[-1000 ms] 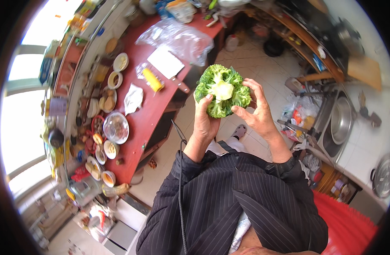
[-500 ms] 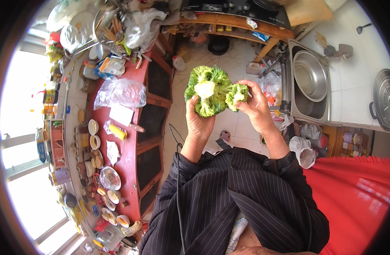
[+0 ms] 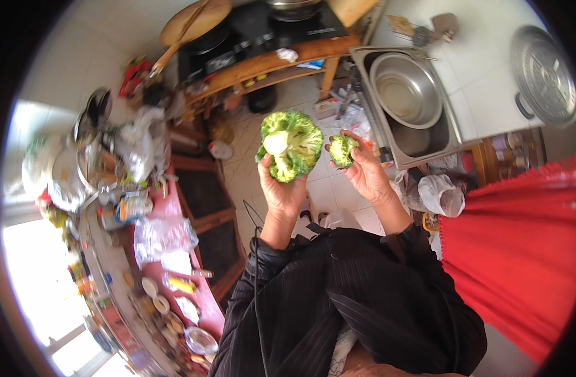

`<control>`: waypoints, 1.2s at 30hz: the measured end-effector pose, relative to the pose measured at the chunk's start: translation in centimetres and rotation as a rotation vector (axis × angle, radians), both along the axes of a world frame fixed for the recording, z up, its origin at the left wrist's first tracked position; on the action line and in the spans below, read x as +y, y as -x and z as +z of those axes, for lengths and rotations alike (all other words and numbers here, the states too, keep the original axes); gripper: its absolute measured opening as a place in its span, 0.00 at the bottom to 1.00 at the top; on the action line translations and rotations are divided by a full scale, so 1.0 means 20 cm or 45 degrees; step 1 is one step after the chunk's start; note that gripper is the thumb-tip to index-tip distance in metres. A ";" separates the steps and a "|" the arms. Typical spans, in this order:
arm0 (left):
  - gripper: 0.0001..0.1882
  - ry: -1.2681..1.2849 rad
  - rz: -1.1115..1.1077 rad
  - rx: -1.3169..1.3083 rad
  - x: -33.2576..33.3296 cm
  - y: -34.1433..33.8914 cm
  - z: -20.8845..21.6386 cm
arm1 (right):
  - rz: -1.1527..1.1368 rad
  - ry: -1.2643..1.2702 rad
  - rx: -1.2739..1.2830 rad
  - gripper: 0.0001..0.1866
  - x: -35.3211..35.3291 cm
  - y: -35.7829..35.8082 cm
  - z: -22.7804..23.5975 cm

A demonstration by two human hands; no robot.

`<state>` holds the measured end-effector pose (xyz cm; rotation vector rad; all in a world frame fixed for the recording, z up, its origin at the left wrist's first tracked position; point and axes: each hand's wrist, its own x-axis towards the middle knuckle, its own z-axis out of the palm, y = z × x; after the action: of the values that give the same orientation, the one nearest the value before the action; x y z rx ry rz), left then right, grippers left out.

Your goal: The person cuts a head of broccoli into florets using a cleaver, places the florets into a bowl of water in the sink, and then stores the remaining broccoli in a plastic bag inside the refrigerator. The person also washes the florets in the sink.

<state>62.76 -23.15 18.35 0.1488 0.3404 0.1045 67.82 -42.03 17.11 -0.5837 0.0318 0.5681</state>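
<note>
My left hand [image 3: 283, 193] is closed around a large head of broccoli [image 3: 295, 139], its pale cut stem turned up toward me. In my right hand [image 3: 367, 178] is a small broccoli floret [image 3: 342, 151], gripped between thumb and fingers. A narrow gap separates the floret from the head. Both hands are held up over the tiled floor, in front of my dark pinstriped jacket.
To the right, a steel sink [image 3: 452, 141] holds a metal basin [image 3: 406, 91]. A black stove [image 3: 253, 34] is ahead. On the left, the red counter [image 3: 207, 298] bears a plastic bag [image 3: 164, 239], a knife [image 3: 201, 273] and several bowls. A red curtain [image 3: 514, 251] hangs at right.
The floret has come away from the broccoli head and is now apart from it in my right hand. My view has turned to the right, bringing more of the stove into sight.
</note>
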 end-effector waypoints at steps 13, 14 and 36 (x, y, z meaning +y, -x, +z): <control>0.32 -0.053 -0.286 0.133 -0.41 -0.49 -0.10 | -0.928 0.274 0.595 0.10 -0.96 -0.87 -0.82; 0.32 -0.054 -0.281 0.139 -0.45 -0.51 -0.10 | -0.907 0.279 0.576 0.11 -1.02 -0.92 -0.88; 0.29 -0.143 -0.436 0.235 -0.92 -0.91 -0.08 | -0.412 0.474 0.003 0.25 -1.29 -1.14 -0.57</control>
<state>81.04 -41.59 16.73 0.3270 0.4881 -0.2308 90.70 -67.74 5.68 -0.9196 0.2340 0.2467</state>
